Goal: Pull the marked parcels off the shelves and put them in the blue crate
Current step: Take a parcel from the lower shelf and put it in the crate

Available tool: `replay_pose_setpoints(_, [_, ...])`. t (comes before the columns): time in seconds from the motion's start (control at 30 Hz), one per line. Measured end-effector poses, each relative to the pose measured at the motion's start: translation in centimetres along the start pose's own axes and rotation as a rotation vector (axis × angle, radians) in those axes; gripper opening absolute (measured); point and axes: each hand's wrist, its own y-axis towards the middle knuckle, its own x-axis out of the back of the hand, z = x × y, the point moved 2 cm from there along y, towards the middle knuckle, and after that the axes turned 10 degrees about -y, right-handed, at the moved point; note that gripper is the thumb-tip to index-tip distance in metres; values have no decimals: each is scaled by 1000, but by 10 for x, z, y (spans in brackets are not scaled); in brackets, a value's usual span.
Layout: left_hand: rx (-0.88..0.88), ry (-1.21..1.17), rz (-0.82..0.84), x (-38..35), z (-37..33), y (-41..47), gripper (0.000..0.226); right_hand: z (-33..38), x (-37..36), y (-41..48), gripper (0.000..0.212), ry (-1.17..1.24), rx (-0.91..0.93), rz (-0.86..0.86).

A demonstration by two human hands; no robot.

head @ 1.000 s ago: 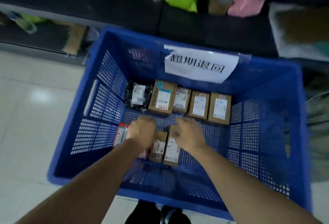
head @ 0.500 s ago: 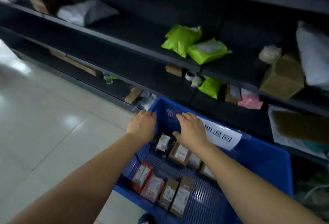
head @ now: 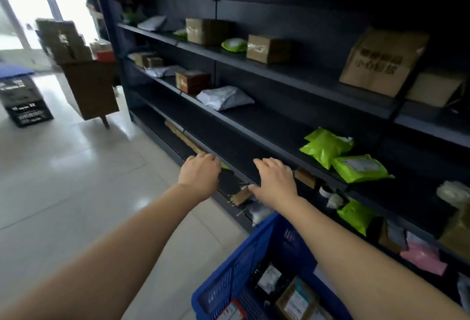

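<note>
hands hover empty, fingers relaxed, left hand (head: 199, 176) and right hand (head: 274, 179) side by side before the dark shelves (head: 254, 126), blue crate (head: 229, 281) of parcels (head: 295, 302) at five o'clock.

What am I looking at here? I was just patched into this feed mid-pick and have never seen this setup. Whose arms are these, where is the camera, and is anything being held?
There is no machine here. These are a person's two bare arms, seen by a single wide-angle camera worn on their head, looking forward and down. The left hand and right hand reach out in front of the dark shelves. Both have loose fingers and hold nothing. On the shelves lie cardboard boxes, a grey mailer bag and green bags. At the bottom right is the blue crate, with several small labelled parcels already inside.
</note>
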Motion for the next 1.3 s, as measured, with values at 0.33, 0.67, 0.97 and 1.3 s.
replay_pose_setpoints(0.33, [56,71,-154,65,160,37,36,126,56,117,65,-42,73,-112])
replay_pose_setpoints(0.67, [81,91,-220,108,314,87,32,245,81,238,64,-61,96,-184])
replay_pose_setpoints(0.97, [114,75,-240,110,408,158,30,302,77,354,61,-75,127,-196])
replay_pose_setpoints(1.3, [157,86,-220,94,517,295,27,333,56,534,56,-59,121,-201])
